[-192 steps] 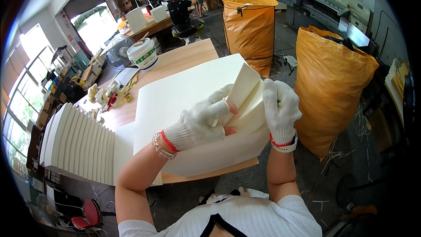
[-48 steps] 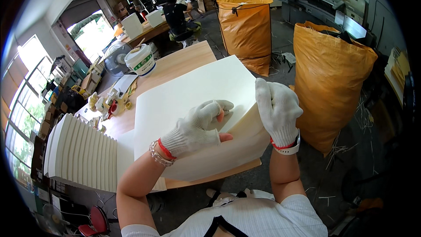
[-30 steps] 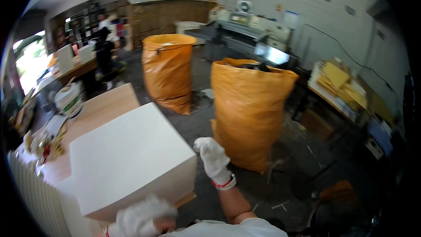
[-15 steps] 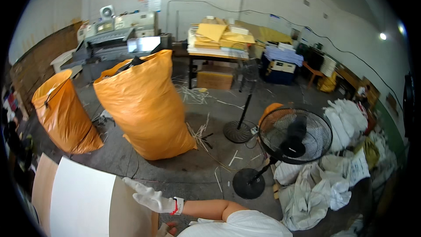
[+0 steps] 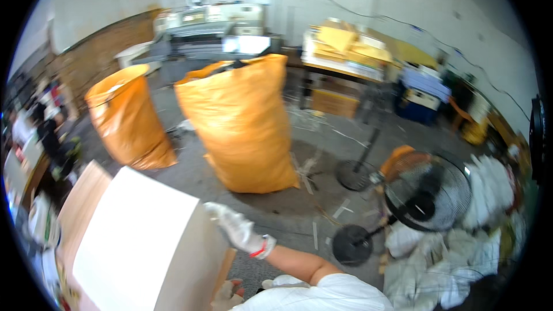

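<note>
A thick white stack of paper sheets lies on a wooden table at the lower left. My right hand, in a white glove with a red wristband, reaches left with fingers stretched out and rests against the stack's upper right corner. Only part of my gloved left hand shows at the bottom edge, just beside the stack's near side; its fingers look curled, and its grip is hidden. My white shirt fills the bottom edge.
Two tall orange sacks stand on the grey floor beyond the table. A pedestal fan and white bags are at the right. A cutting machine and a table of yellow paper piles line the back wall.
The view has swung far to the right, off the table toward the room. The stack now sits at the lower left, and my left hand has dropped almost out of view.
</note>
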